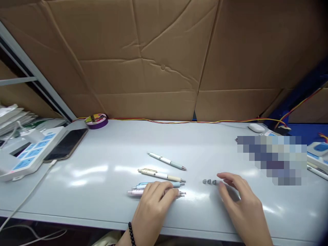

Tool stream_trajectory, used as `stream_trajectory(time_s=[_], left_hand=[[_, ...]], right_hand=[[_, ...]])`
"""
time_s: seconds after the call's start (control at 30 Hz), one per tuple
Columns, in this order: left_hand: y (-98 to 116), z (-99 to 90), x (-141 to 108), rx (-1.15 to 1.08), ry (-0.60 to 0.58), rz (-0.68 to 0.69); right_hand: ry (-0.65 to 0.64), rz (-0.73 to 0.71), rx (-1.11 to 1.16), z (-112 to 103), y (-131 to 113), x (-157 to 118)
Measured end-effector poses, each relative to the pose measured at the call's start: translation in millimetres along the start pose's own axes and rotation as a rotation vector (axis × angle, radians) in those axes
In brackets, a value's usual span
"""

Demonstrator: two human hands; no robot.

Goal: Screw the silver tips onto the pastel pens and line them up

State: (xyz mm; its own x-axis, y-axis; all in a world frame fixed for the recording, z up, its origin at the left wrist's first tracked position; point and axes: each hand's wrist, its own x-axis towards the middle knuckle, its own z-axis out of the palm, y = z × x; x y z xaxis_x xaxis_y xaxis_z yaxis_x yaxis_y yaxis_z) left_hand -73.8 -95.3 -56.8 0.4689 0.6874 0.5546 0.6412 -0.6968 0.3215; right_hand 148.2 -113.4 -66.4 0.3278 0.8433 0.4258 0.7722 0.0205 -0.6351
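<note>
My left hand [156, 201], with a black beaded bracelet at the wrist, is closed over a pink pen [135, 193] lying on the grey table [102, 198]. Just behind that pen, partly covered by my fingers, is a light blue pen [175, 184]. Farther back lie a cream pen [161, 175] and a white and grey pen [166, 160] with a pointed silver tip. Three small metal pen tips [209, 181] sit in a short row to the right. Beside the rightmost one, my right hand [239, 196] is open, thumb and forefinger apart.
A phone [66, 145] and a power strip [33, 153] lie at the left, near a purple tape roll [96, 121]. Thin wires run along the cardboard wall [153, 68]. On the right are a white mouse-like object [256, 128] and a pixelated patch.
</note>
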Motion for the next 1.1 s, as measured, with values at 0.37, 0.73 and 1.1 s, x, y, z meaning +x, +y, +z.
stream_trajectory(time_s=[0.37,0.73,1.1], left_hand=[[-0.2,2.0,0.8,0.158,0.121,-0.007],[3.3,-3.5,1.6,0.115,0.234,0.048],[7.7,-3.9,1.3,0.196,0.377,0.110]], right_hand=[[-0.163,-0.420,-0.339,18.2,-27.0,23.2],[-0.232,-0.454,-0.357,40.2,-48.3,33.4],[0.139,-0.205,0.346,11.3,-51.1,4.4]])
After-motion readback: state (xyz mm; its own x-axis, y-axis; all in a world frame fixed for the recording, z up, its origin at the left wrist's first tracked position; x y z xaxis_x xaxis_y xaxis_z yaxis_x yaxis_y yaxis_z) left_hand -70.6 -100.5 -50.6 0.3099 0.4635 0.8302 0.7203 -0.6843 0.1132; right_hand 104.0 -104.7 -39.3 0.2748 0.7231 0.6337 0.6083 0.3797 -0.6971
